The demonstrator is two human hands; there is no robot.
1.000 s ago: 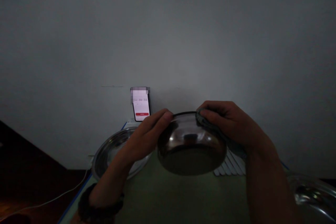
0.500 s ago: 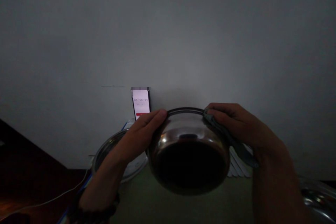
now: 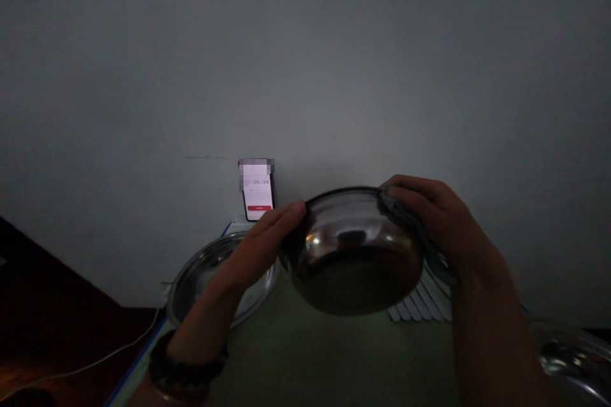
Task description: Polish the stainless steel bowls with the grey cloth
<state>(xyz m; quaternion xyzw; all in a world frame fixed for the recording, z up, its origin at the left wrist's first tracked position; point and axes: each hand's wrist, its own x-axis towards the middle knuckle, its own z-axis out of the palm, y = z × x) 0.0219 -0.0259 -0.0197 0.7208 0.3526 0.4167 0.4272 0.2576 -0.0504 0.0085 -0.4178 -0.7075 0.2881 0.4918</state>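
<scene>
A shiny metal bowl (image 3: 353, 248) is held up above the table, tilted so that its outer side and base face me. My left hand (image 3: 267, 235) grips the bowl's left rim, thumb on the outside. At the right rim, my right hand (image 3: 434, 216) is closed on a grey-green cloth (image 3: 415, 229), which it presses against the bowl. The cloth hangs down below the palm. Fingers of both hands that reach inside the bowl are hidden.
A wide metal basin (image 3: 191, 280) stands on the table (image 3: 324, 362) at left. Behind it a phone (image 3: 258, 194) with a timer leans on the wall. Several white strips (image 3: 420, 302) lie at right. Another shiny metal vessel (image 3: 573, 356) is at far right; a white cable (image 3: 114, 353) hangs left.
The bowl has risen slightly and moved right, its right side tipping up and its base turning less toward me. Both hands have moved with it, and more of the basin shows.
</scene>
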